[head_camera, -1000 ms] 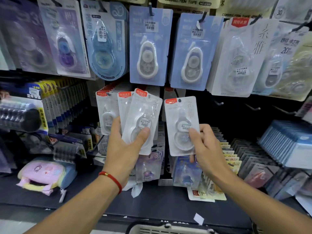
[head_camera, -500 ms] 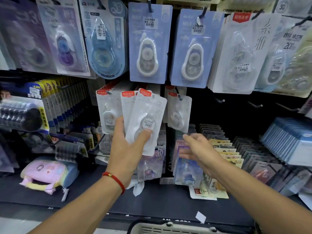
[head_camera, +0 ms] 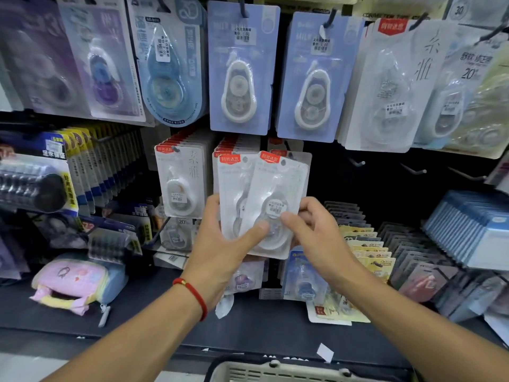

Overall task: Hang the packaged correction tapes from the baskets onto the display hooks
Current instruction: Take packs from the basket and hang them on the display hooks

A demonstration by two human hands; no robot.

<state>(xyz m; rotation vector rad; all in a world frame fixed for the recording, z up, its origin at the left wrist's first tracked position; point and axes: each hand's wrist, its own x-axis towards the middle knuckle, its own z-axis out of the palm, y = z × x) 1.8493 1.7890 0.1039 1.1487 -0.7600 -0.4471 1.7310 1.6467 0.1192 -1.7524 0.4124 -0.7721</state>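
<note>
Gripping fanned correction tape packs point(head_camera: 242, 197) in left hand point(head_camera: 220, 252), thumb across front; right hand point(head_camera: 314, 232) pinching front pack point(head_camera: 278, 199), before filled hooks point(head_camera: 176, 149).

Three bare black metal hooks point(head_camera: 413, 170) jut from the dark back panel point(head_camera: 385, 183) at right, with open room around them. Above hang large white carded tape packs point(head_camera: 385, 86); below, rows of slanted grey and yellow card packets point(head_camera: 366, 241) crowd the dark shelf point(head_camera: 165, 334).

Head view, close, facing display shelves point(head_camera: 248, 326)
</note>
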